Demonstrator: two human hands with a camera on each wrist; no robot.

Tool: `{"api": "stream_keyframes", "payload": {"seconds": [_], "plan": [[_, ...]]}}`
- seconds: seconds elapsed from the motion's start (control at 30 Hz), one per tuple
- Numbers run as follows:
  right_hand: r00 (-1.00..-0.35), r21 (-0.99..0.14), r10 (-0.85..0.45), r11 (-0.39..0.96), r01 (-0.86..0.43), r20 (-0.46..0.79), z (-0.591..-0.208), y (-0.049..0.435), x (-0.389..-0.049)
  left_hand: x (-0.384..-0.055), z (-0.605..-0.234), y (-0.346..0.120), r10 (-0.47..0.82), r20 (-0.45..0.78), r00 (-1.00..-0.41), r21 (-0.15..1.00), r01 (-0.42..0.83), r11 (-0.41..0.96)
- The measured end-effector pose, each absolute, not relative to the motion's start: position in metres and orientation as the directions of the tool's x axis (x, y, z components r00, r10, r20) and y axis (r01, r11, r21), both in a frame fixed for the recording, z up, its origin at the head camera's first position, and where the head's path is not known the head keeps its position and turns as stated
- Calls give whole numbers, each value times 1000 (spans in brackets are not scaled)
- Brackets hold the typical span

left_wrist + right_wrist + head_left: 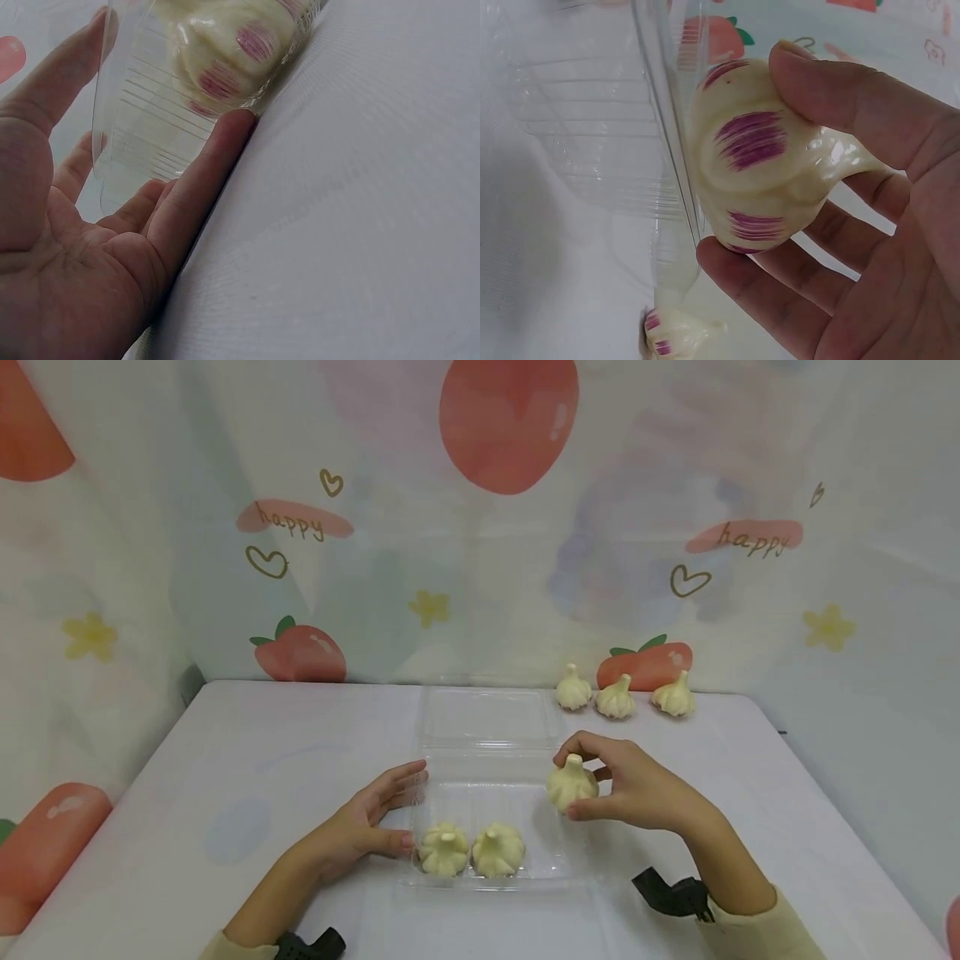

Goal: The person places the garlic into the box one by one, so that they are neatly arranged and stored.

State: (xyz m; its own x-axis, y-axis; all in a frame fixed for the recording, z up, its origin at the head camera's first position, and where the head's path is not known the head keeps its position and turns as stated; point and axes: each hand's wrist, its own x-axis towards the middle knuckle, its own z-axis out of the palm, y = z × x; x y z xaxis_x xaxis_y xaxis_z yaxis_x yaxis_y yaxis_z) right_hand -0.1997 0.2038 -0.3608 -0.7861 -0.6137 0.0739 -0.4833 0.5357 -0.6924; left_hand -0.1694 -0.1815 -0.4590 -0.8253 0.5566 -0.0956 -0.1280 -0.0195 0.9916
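Head view: one clear hinged container [480, 802], lid [487, 718] laid back, on a white worktop [285, 793]. Two seated bulbs [443, 852] of garlic, side by side in its near part. Right hand [630, 783]: thumb and fingers grasping one held bulb [572, 787], stem up, at the container's right side. Left hand [352, 832]: fingers loosely extended, unclenched, at its left wall. Three further bulbs [615, 697], back right.

Left wrist view: fingers spread about the wall; purple-streaked garlic inside.

Right wrist view: held bulb, purple-streaked, stem palmward, just beside the container.
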Motion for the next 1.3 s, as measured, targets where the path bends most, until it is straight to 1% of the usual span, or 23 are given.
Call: {"api": "stream_keyframes", "payload": {"seconds": [0.2, 0.4, 0.53, 0.83, 1.3], "plan": [[-784, -664, -619, 566, -489, 49, -361, 208, -195, -170, -463, -176, 571, -93, -816, 991, -131, -24], [-746, -633, -660, 542, -554, 88, -358, 202, -195, -171, -461, -179, 553, -89, -828, 992, -122, -24], [-731, -630, -677, 531, -567, 88, -357, 197, -192, -171, -459, -181, 555, -91, -827, 992, -122, -19], [-695, -624, -717, 517, -585, 57, -364, 185, -187, -170, -456, -180, 555, -94, -826, 991, -130, -26], [-650, -594, -760, 533, -602, -24, -373, 170, -185, -170, -457, -182, 548, -102, -830, 991, -133, -17]]}}
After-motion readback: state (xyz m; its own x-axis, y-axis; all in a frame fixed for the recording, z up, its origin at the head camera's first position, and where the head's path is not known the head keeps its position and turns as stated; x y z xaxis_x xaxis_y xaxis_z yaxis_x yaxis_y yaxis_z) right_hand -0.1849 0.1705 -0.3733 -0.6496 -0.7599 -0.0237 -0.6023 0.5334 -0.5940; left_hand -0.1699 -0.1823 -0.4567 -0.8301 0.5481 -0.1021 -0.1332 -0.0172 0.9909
